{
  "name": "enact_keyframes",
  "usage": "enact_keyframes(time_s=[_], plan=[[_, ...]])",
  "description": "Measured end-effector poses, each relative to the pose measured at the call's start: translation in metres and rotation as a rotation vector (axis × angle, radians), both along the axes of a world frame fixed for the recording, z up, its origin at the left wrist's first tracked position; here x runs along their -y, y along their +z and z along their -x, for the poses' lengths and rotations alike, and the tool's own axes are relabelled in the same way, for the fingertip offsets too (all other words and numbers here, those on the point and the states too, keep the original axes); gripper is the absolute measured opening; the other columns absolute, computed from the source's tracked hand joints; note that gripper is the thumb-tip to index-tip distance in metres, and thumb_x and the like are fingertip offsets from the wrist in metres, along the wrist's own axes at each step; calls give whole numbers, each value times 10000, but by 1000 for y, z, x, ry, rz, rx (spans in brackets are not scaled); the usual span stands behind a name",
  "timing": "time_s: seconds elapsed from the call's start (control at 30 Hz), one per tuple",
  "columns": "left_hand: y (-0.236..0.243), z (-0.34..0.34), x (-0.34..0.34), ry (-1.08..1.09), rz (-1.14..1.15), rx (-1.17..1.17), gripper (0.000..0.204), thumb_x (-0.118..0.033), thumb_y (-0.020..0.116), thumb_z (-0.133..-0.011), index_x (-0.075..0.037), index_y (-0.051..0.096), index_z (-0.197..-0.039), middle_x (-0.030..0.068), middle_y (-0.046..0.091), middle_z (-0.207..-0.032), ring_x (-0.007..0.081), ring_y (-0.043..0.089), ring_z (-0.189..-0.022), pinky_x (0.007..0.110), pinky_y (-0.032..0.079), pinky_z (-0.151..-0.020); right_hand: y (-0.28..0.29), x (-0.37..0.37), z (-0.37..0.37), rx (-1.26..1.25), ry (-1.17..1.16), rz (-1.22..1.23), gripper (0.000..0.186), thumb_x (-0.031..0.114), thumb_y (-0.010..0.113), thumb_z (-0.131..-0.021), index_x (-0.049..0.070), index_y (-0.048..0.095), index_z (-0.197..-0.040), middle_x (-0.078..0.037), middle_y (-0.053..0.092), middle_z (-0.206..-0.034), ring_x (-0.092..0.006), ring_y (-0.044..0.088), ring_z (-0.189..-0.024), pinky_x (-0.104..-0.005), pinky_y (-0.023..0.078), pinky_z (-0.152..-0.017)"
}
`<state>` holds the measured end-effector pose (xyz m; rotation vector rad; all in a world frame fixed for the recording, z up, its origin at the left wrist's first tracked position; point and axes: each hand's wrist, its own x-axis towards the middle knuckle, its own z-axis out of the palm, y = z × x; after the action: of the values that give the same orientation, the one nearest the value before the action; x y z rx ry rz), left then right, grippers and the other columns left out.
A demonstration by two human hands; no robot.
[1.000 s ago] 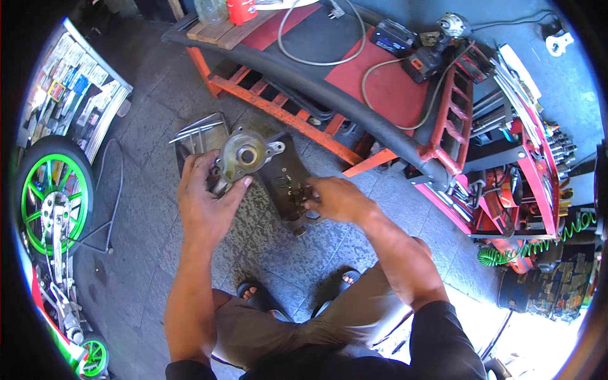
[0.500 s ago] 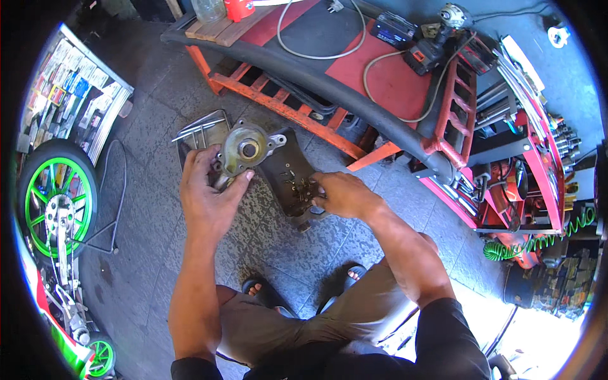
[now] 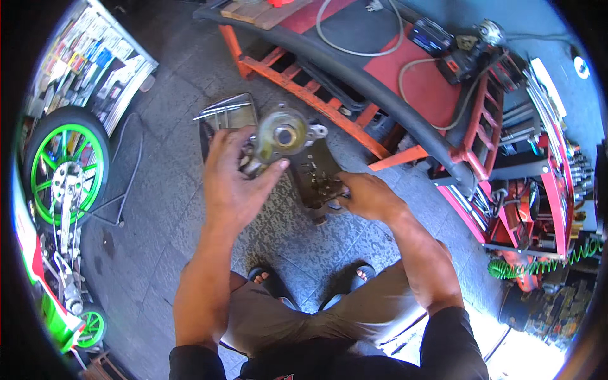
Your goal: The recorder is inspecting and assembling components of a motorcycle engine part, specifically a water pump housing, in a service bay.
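My left hand (image 3: pixel 233 171) is closed round the left side of a metal engine cover (image 3: pixel 273 144), a rounded casting with a round bore in its middle and bolt lugs along its rim. Its thumb presses on the lower edge. A dark, worn tray-like piece (image 3: pixel 324 158) sits just right of and partly behind the cover. Several small bolts (image 3: pixel 323 188) lie on it. My right hand (image 3: pixel 370 195) grips this dark piece at its right edge, beside the bolts; its fingertips are partly hidden.
Beyond my hands lies a metal rack with rods (image 3: pixel 228 114) on the floor. A padded orange-framed bench (image 3: pixel 304 95) crosses the back, with a cordless impact wrench (image 3: pixel 461 63) and cables on it. A red tool cart (image 3: pixel 554 202) stands right, a green-rimmed wheel (image 3: pixel 66 168) left.
The whole view has shifted, so bench, floor and hands now sit further right and mostly higher. Both hands keep their holds on the engine cover and the dark tray-like piece.
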<state>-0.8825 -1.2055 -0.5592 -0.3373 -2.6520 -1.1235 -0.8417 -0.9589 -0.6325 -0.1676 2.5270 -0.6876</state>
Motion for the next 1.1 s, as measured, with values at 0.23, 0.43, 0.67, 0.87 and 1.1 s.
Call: enact_keyframes(time_s=[0.23, 0.43, 0.67, 0.87, 1.1], plan=[[-4, 3, 6, -69, -31, -38, 577, -186, 881, -666, -22, 613, -1149, 141, 594, -1057, 323, 629, -955, 417, 530, -822, 1, 2, 5, -12, -19, 73, 462, 202, 709, -846, 28, 581, -1255, -219, 678, -1126, -404, 620, -1107, -498, 483, -941], [-9, 7, 10, -90, -14, -79, 581, -192, 879, -673, -13, 608, -1156, 139, 593, -1065, 325, 629, -957, 418, 530, -827, -5, 4, 7, 3, -4, 63, 470, 198, 703, -849, 29, 577, -1269, -223, 681, -1115, -407, 623, -1095, -502, 484, -932], [-5, 8, 9, -66, -27, -20, 578, -176, 880, -671, -4, 611, -1152, 143, 595, -1065, 311, 635, -950, 402, 533, -818, -3, 6, 10, 22, -10, 65, 472, 206, 709, -846, 34, 580, -1267, -210, 683, -1121, -400, 622, -1103, -498, 484, -934], [15, 10, 21, 9, -34, -5, 564, -163, 891, -658, 0, 625, -1128, 122, 599, -1031, 272, 640, -891, 368, 535, -815, 22, -3, 6, 4, -29, 55, 451, 219, 710, -849, 29, 595, -1242, -199, 685, -1105, -396, 617, -1095, -482, 481, -926], [27, 2, 89, 39, -154, 135, 633, -154, 863, -692, 2, 595, -1244, 51, 630, -1076, 153, 585, -959, 296, 460, -868, 98, -79, -71, 101, -104, 226, 339, 168, 745, -824, 26, 700, -1129, -162, 720, -989, -271, 706, -862, -375, 543, -779]])
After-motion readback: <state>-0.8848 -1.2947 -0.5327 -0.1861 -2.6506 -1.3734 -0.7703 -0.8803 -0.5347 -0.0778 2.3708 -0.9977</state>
